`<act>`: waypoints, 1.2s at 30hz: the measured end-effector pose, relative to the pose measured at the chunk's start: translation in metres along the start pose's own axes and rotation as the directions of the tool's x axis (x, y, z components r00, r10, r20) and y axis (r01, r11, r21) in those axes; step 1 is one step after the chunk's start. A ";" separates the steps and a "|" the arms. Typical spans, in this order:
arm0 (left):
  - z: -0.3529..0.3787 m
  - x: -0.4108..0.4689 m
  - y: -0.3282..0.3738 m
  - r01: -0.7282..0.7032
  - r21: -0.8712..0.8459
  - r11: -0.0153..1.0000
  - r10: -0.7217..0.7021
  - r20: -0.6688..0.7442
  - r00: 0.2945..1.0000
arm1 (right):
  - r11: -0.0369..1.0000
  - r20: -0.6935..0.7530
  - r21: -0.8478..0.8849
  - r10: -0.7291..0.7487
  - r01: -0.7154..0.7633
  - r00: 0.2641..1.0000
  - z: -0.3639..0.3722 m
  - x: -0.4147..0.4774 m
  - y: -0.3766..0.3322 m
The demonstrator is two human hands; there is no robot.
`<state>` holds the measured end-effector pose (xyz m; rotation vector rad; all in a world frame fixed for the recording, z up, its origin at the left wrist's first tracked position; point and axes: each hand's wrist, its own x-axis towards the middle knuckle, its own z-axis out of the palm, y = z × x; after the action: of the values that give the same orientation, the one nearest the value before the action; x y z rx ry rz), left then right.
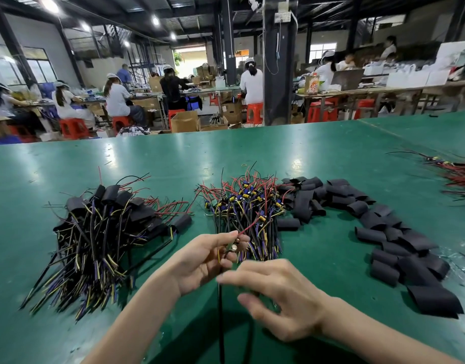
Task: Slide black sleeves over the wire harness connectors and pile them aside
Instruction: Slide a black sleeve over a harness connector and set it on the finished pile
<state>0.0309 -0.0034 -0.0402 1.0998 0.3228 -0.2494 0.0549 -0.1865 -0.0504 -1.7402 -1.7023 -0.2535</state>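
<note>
My left hand [202, 261] pinches one wire harness [220, 306] near its connector end, above the green table; its black cable hangs down toward me. My right hand [276, 292] is blurred just right of the cable, fingers loosely curled, nothing clearly held. Straight ahead lies a heap of bare harnesses [247, 206] with red, yellow and blue wires. To the right, several flat black sleeves [378, 227] trail across the table. On the left lies the pile of sleeved harnesses [105, 232].
The green table [173, 153] stretches far ahead. Another bundle of red wires [457, 177] lies at the far right edge. Beyond the table, several people sit at benches on red stools among cardboard boxes.
</note>
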 end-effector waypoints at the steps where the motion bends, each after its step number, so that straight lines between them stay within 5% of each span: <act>1: -0.001 0.000 0.001 -0.019 0.039 0.999 0.020 -0.024 1.000 | 1.000 -0.113 -0.018 0.019 -0.022 0.993 -0.001 0.000 0.005; 4: -0.005 -0.004 0.006 -0.027 0.172 0.985 0.042 -0.085 0.995 | 0.962 -0.454 -0.168 0.117 -0.214 0.883 -0.010 -0.003 0.039; 6: -0.010 -0.006 0.008 -0.015 0.171 0.985 0.036 -0.117 0.993 | 0.861 -0.511 -0.264 0.257 -0.434 0.820 -0.021 -0.007 0.070; 8: -0.013 -0.008 0.011 -0.011 0.121 0.993 0.022 -0.094 0.995 | 0.744 -0.402 -0.337 0.440 -0.577 0.803 -0.027 -0.017 0.099; 13: -0.019 -0.008 0.012 -0.025 0.302 0.953 0.055 -0.090 0.994 | 0.625 -0.057 -0.565 0.622 -0.539 0.781 -0.022 -0.038 0.131; 18: -0.021 -0.003 0.004 -0.199 0.628 0.752 0.321 -0.086 0.943 | 0.640 -0.107 -0.526 0.603 -0.560 0.790 -0.028 -0.030 0.124; 22: -0.022 -0.002 0.000 -0.242 0.745 0.621 0.392 -0.028 0.919 | 0.665 -0.050 -0.492 0.623 -0.562 0.781 -0.030 -0.032 0.119; 36: -0.015 -0.007 0.004 -0.433 0.662 0.612 0.474 0.131 0.871 | 0.831 -0.274 -0.088 0.510 -0.549 0.815 -0.028 -0.017 0.091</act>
<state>0.0240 0.0120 -0.0411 1.8846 -0.0310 0.1507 0.1469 -0.2084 -0.0694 -2.1338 -0.9866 -0.3373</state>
